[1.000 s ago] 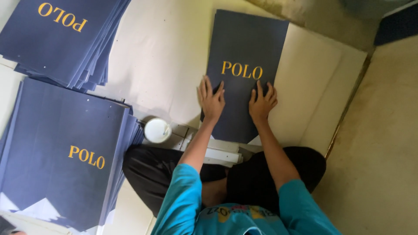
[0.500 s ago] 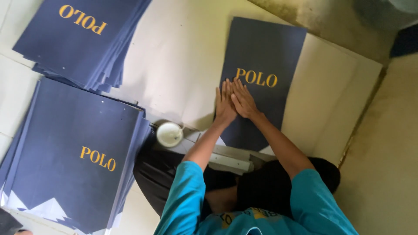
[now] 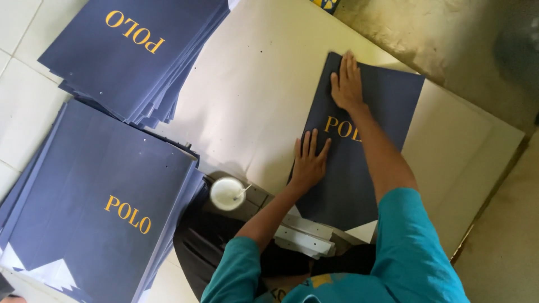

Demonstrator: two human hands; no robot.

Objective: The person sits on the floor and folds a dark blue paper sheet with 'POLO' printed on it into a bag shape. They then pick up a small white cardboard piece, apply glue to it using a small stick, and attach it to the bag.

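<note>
A dark navy sheet (image 3: 387,106) with yellow lettering lies flat on a large pale board (image 3: 264,95). My left hand (image 3: 309,159) presses flat on the sheet's near left edge, fingers spread. Farther away, my right hand (image 3: 346,83) lies flat on the sheet's far left corner, with the forearm stretched across the sheet. Neither hand grips anything.
Two stacks of matching navy sheets sit on the tiled floor: one at the far left (image 3: 135,56), one at the near left (image 3: 95,202). A small round white pot (image 3: 227,193) with a stick in it stands by my knee. White strips (image 3: 303,238) lie near my lap.
The hands were together at the sheet's middle; now my right hand has slid away to the far corner and my left hand has stayed near the close edge.
</note>
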